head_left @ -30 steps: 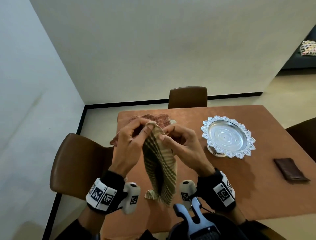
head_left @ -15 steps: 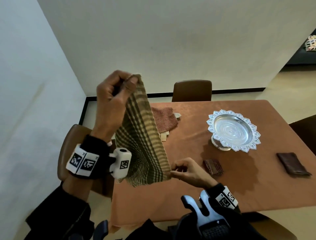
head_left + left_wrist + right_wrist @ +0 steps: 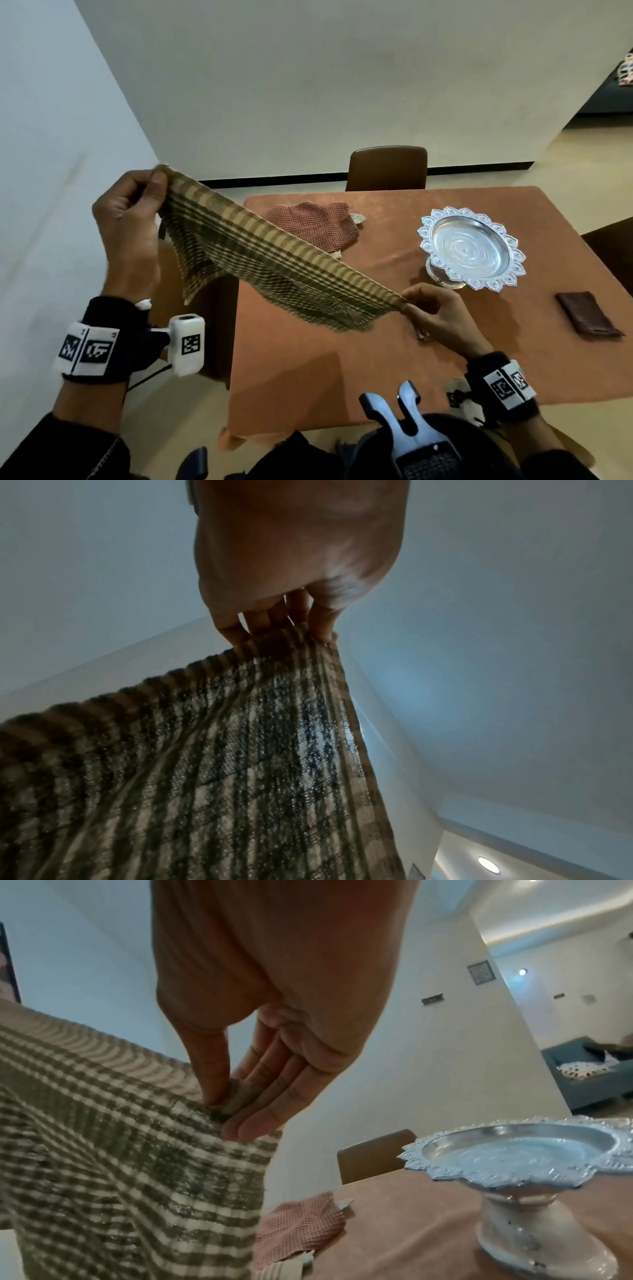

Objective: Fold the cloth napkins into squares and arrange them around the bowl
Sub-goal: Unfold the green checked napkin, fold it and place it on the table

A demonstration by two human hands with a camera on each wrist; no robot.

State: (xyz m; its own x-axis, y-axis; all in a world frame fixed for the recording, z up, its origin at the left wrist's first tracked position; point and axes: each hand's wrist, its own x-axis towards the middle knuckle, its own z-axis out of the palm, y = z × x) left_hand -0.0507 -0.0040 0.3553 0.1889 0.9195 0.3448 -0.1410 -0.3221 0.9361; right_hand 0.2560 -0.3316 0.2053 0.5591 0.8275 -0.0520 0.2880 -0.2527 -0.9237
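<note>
Since the frame half a second earlier, the left hand (image 3: 128, 233) had dropped from the upper centre-left of the head view to mid-left, and the right hand (image 3: 436, 317) had moved out toward the right, so that the olive checked napkin (image 3: 274, 270) no longer hung in a narrow drape but was drawn into a long band running diagonally from upper left to centre right. At the left end, the thumb and curled fingers (image 3: 318, 620) pinched one corner of the napkin (image 3: 205, 764), as the left wrist view confirmed. At the right end, the thumb and fingertips (image 3: 260, 1118) pinched the opposite corner (image 3: 120, 1150), the fingers lying close together and nearly straight. The napkin was clear of the table (image 3: 342, 359), with its lower edge hanging slack between the two hands. On the table, a red checked napkin (image 3: 318, 226) lay unfolded at the far left corner, partly hidden behind the stretched cloth. The silver footed bowl (image 3: 471, 251) stood right of centre, apart from every cloth. A dark brown folded napkin (image 3: 587, 318) lay flat near the right edge of the frame, below and right of the bowl. One brown chair (image 3: 387, 168) stood at the far side of the table.
</note>
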